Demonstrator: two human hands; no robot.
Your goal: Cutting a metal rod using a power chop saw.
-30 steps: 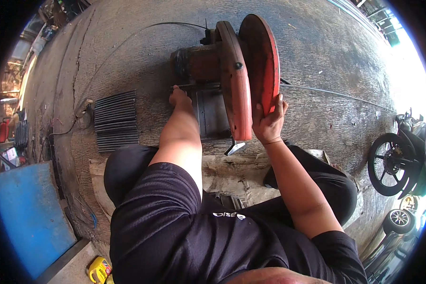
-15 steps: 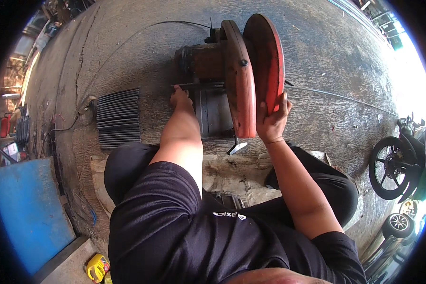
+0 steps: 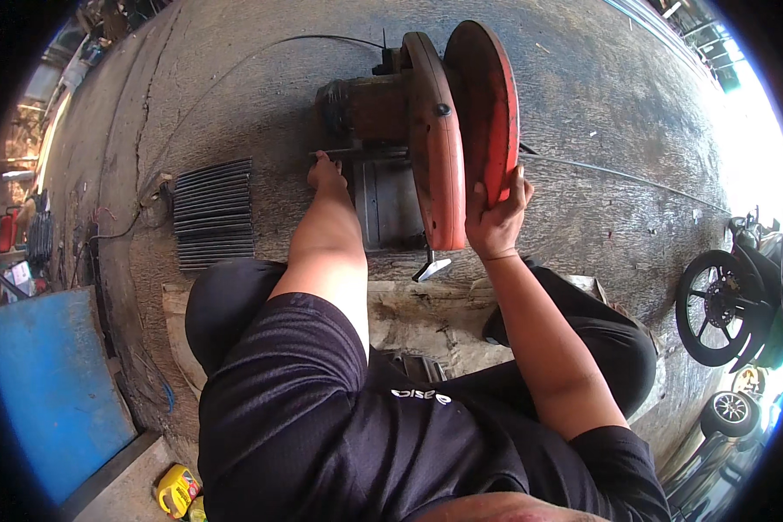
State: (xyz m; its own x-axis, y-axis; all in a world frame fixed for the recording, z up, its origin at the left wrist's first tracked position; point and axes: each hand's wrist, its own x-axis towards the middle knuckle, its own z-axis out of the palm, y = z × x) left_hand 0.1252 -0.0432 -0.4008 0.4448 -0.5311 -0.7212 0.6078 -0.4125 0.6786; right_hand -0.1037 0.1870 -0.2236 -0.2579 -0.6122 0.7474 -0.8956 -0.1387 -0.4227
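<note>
A cut-off saw (image 3: 374, 113) with a faded red handle (image 3: 444, 165) and a round red guard (image 3: 496, 130) stands on the floor in front of me. My left hand (image 3: 326, 172) is closed on the end of a thin dark metal rod (image 3: 357, 154), which runs rightward into the saw. At the saw's right side, my right hand (image 3: 500, 216) grips the near edge of the red guard, thumb on one side and fingers on the other. The guard and handle hide the blade and the middle of the rod.
Left of the saw lies a neat row of dark rods (image 3: 214, 214). A long thin rod (image 3: 626, 174) stretches away to the right, and a cable (image 3: 209, 91) curves behind. A blue panel (image 3: 52, 383) and yellow container (image 3: 177, 490) are at left. A motorcycle wheel (image 3: 718, 309) stands at right.
The whole view has shifted slightly. Both hands keep the same hold, and the saw and rods stay in place.
</note>
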